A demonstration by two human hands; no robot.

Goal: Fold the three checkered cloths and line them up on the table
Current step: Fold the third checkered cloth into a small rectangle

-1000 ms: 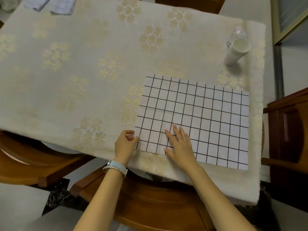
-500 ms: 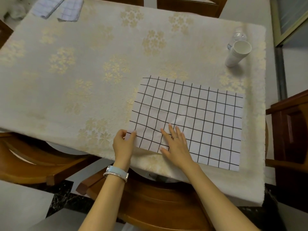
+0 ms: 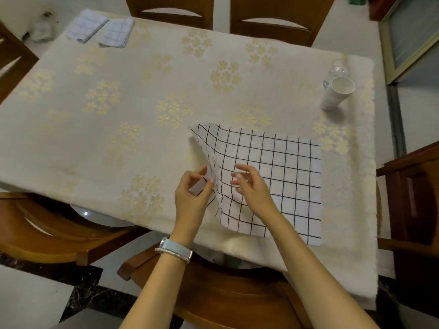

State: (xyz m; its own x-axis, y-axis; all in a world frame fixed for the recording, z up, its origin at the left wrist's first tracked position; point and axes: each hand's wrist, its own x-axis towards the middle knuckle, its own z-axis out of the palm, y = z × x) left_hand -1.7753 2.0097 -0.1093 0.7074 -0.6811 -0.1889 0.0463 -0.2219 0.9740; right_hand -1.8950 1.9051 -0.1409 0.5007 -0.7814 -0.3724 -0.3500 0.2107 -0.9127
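Lifted off the table now, the left edge of the black-grid cloth has risen since half a second ago, when the whole sheet lay flat with both hands resting on its near left part. The left hand pinches the cloth's near left corner between thumb and fingertips and holds it up just left of centre in the frame, so the left side of the cloth curls upward and shows its pale underside. The right part of the cloth lies flat on the table at lower right of centre, its near edge close to the table's near edge. The right hand has come up from its flat press and is over the cloth just right of the raised edge, fingers loosely spread and slightly bent, holding nothing. It is blurred, and whether its fingertips touch the fabric cannot be told. A watch sits on the left wrist. In the upper left of the frame two folded checkered cloths lie side by side, one left of the other, their edges touching. At the upper right a stack of paper cups stands just in front of a clear bottle.
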